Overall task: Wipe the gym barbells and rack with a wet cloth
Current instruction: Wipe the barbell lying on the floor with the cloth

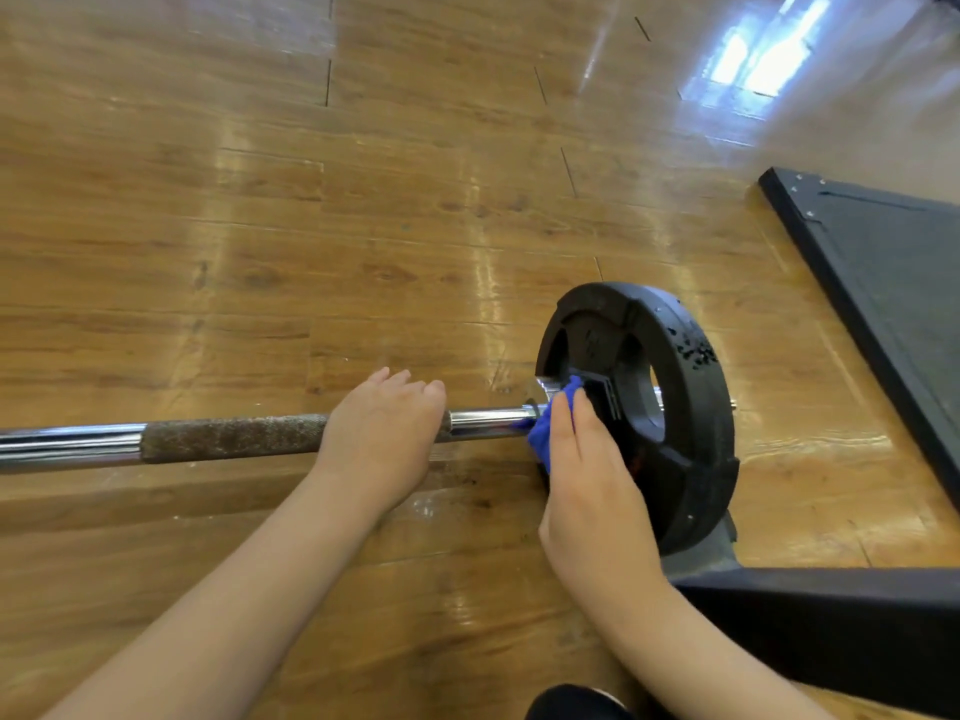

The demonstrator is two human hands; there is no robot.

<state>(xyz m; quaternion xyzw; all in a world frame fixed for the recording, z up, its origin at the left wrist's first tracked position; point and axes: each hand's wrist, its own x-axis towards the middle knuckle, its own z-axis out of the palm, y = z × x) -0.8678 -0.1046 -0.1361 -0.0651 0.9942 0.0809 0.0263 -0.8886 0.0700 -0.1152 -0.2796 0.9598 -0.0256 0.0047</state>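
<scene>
Your left hand (382, 439) curls over the barbell bar (234, 438) at its rough grip. Just right of it, your right hand (589, 480) presses a blue cloth (545, 428) against the bar beside the black weight plate (675, 402).

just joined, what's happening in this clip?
A person is cleaning a barbell that lies low over a wooden floor. The left hand grips the bar at the end of its rough grip section. The right hand presses a blue cloth against the bar where it meets the black weight plate.
</scene>
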